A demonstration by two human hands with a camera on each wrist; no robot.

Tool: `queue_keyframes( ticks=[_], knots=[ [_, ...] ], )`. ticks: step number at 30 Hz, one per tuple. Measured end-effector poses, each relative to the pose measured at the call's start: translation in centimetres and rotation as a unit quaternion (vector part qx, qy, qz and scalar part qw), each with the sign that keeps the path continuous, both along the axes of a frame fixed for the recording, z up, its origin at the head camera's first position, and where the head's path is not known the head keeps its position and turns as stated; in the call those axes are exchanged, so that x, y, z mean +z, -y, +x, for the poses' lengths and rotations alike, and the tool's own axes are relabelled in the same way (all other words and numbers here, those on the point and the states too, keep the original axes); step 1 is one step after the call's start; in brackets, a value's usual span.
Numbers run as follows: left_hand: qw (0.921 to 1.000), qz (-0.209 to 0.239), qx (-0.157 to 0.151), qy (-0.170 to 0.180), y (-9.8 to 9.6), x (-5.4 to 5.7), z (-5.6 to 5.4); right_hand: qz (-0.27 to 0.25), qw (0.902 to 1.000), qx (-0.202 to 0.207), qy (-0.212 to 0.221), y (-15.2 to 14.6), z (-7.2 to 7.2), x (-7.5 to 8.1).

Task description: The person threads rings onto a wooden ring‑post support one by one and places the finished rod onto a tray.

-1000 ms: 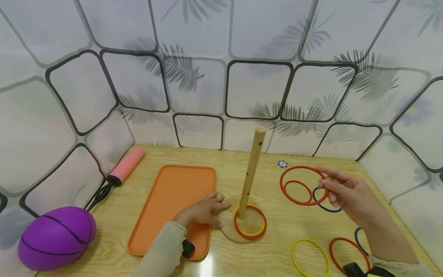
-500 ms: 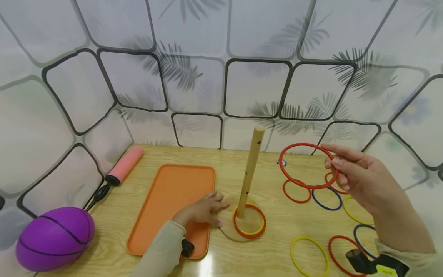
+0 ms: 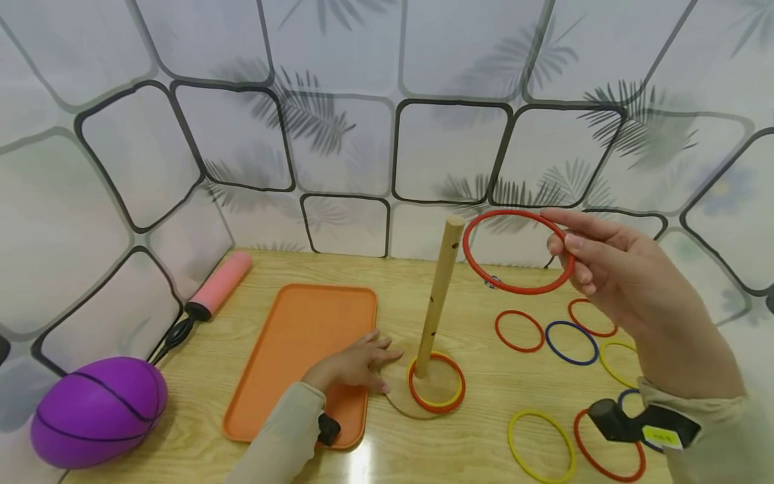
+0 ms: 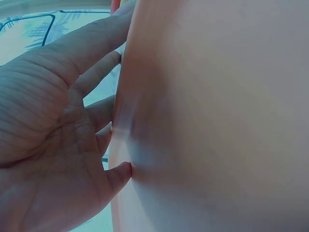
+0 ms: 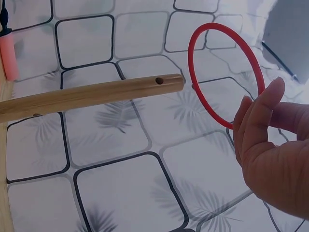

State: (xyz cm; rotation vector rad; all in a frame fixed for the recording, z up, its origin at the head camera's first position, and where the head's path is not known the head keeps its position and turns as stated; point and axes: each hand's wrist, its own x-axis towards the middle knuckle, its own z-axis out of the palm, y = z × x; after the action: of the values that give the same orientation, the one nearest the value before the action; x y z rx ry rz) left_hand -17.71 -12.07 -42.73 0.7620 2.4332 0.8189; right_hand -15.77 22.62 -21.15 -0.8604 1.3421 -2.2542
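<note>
My right hand (image 3: 617,269) pinches a red ring (image 3: 519,291) by its right side, holding it in the air just right of the top of a wooden post (image 3: 441,289). In the right wrist view the ring (image 5: 191,72) stands clear of the post's end (image 5: 169,83). A round wooden base (image 3: 399,396) carries the post, with a red ring and a yellow ring lying around its foot. The left hand (image 3: 351,366), fingers spread, rests at the base's left edge, over the right rim of an orange tray (image 3: 302,323).
Several loose rings lie on the table at right, among them a yellow ring (image 3: 512,444), a red ring (image 3: 497,329) and a blue ring (image 3: 595,351). A purple ball (image 3: 99,413) and a pink hand pump (image 3: 222,286) are at left. A patterned curtain (image 3: 345,148) stands behind.
The right hand has lifted the red ring off the table area, first up and rightward, then higher and left toward the post's top. The left hand has stayed in place.
</note>
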Motion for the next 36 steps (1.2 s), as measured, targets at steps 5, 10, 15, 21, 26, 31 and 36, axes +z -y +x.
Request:
queue_keyframes(
  ticks=[5,10,15,21,26,31,36],
  knots=[
    [1.0,-0.005,-0.001,-0.002,0.0,-0.3,-0.2,0.007,0.9999,-0.008,-0.004,1.7,-0.4,0.9],
    [1.0,-0.005,-0.004,0.0,0.1,-0.6,-0.4,0.018,0.9992,-0.035,-0.011,3.1,-0.8,0.9],
    [0.9999,-0.012,-0.005,-0.004,0.2,-0.7,-0.3,0.029,0.9983,-0.049,-0.013,4.2,-1.0,0.5],
    [0.9999,-0.008,-0.005,-0.007,0.2,-0.8,-0.4,0.047,0.9975,-0.052,0.01,5.1,-1.6,-0.3],
    [1.0,-0.004,-0.003,-0.004,0.2,-0.7,-0.4,0.046,0.9982,-0.032,0.02,5.2,-2.0,-1.4],
    [1.0,-0.007,-0.002,-0.006,0.2,-0.8,-0.5,0.052,0.998,-0.025,0.026,5.2,-2.1,-2.7],
    [0.9999,-0.007,-0.005,-0.013,0.1,-0.9,-0.5,0.054,0.9975,-0.013,0.045,4.9,-2.1,-4.0]
  ],
)
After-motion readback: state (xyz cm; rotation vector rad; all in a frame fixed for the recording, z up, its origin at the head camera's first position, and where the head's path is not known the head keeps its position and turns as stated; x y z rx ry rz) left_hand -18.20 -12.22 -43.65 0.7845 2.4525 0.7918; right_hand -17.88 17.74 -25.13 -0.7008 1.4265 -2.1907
